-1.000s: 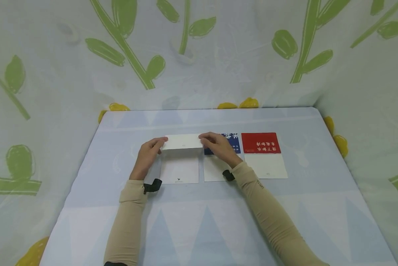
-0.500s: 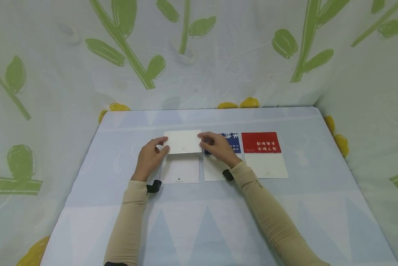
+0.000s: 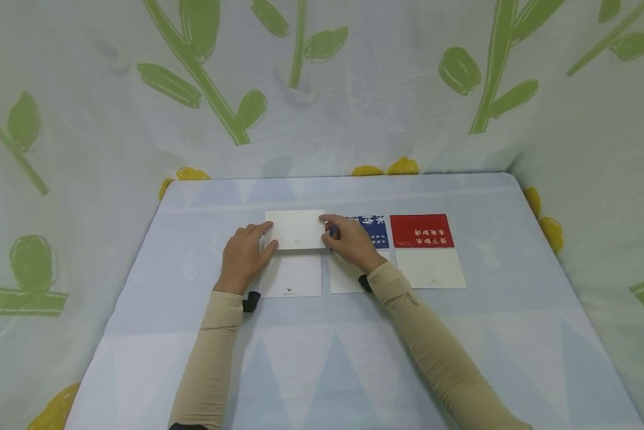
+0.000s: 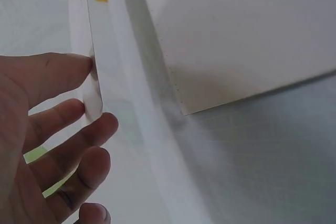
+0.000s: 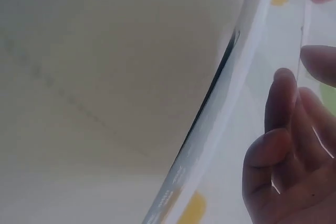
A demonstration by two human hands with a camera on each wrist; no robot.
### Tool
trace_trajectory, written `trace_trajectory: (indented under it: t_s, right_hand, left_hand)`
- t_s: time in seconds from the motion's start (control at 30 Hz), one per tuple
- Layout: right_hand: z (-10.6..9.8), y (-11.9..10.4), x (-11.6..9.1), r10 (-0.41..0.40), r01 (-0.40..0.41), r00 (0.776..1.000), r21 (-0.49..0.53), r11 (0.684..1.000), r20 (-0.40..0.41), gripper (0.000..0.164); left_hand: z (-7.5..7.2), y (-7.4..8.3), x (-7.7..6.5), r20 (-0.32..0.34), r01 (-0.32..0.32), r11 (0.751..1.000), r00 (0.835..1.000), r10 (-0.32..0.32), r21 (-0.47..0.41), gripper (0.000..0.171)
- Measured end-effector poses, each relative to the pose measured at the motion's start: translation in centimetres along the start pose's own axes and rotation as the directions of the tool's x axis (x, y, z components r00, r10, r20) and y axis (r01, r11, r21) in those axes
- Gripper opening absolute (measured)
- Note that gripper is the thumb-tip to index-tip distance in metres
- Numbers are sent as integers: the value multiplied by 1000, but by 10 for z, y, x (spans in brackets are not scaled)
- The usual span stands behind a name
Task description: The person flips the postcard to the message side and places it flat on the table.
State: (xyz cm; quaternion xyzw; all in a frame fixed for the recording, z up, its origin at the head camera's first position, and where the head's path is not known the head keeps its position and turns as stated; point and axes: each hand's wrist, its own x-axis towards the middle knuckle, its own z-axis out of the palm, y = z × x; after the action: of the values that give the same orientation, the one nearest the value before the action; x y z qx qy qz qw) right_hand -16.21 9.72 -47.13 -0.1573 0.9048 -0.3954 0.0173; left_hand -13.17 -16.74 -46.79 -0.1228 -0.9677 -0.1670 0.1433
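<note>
Apparently most of the layout is done: on the table point(image 3: 322, 358), a red card point(image 3: 422, 230) and a blue card point(image 3: 374, 232) lie beyond a near row of white cards point(image 3: 431, 269). The last upper card point(image 3: 295, 230), at the left end beside the blue one, seems unfinished: the left hand point(image 3: 242, 257) and right hand point(image 3: 354, 242) pinch its opposite sides, not yet letting go.
</note>
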Motion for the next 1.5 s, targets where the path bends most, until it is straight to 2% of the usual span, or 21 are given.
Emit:
trace_trajectory:
  t_s: [0.17, 0.5, 0.87, 1.1, 1.33, 1.5]
  right_hand:
    - [4, -2, 3, 5, -3, 1000, -88, 996, 18, 48]
    - [9, -10, 8, 16, 1, 997, -209, 978, 78, 47]
    - [13, -13, 10, 79, -47, 989, -241, 969, 126, 47]
    - [16, -17, 12, 32, 10, 993, -342, 940, 118, 46]
    - [16, -19, 11, 2, 36, 996, -403, 914, 92, 44]
    - [18, -17, 10, -26, 54, 997, -437, 898, 70, 40]
  left_hand:
    - [2, 1, 0, -30, -25, 999, 999, 26, 37, 46]
    - [7, 0, -1, -3, -15, 995, 1000, 16, 103, 45]
    - [4, 5, 2, 70, 9, 990, 997, -19, 141, 47]
    - [7, 5, 2, 100, 36, 989, 994, -51, 146, 48]
    - [8, 5, 3, 85, 25, 989, 996, -38, 148, 47]
    - [8, 7, 2, 98, 41, 986, 994, -57, 160, 35]
